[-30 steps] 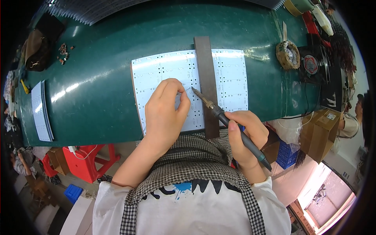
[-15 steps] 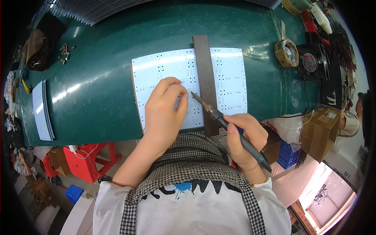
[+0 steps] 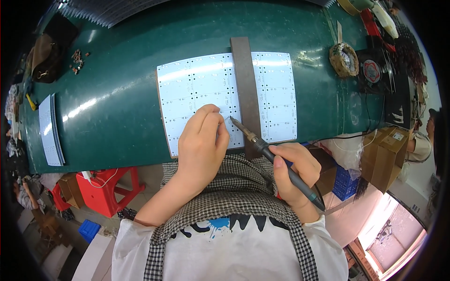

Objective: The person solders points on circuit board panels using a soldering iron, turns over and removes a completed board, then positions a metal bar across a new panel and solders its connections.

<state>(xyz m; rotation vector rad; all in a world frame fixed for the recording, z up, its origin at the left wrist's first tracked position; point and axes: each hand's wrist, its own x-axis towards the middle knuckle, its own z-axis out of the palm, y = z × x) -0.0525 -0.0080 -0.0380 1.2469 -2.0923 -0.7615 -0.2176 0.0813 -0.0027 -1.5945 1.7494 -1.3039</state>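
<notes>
A white circuit board panel point(image 3: 176, 86) with rows of small dark marks lies flat on the green table. Across it runs a dark brown bar point(image 3: 245, 75), right of the panel's middle. My right hand point(image 3: 300, 169) grips a soldering iron point(image 3: 259, 144), its handle slanting down to the right. The iron's tip meets the board, or hovers just over it, left of the bar. Above the panel's near part, my left hand point(image 3: 200, 145) has its thumb and fingers drawn together close to the tip. What they pinch, if anything, is too small to tell.
White panels point(image 3: 48, 131) are stacked at the left. Small loose parts point(image 3: 77, 61) and a brown bag point(image 3: 46, 58) lie beyond. A round basket-like holder point(image 3: 343, 60) stands right, beside a dark box point(image 3: 375, 72). Red stools point(image 3: 101, 194) and cardboard boxes point(image 3: 385, 152) flank the table's near edge.
The iron's tip and my left fingers have come down the board toward me to a nearer spot. Board and bar appear slightly higher in the view.
</notes>
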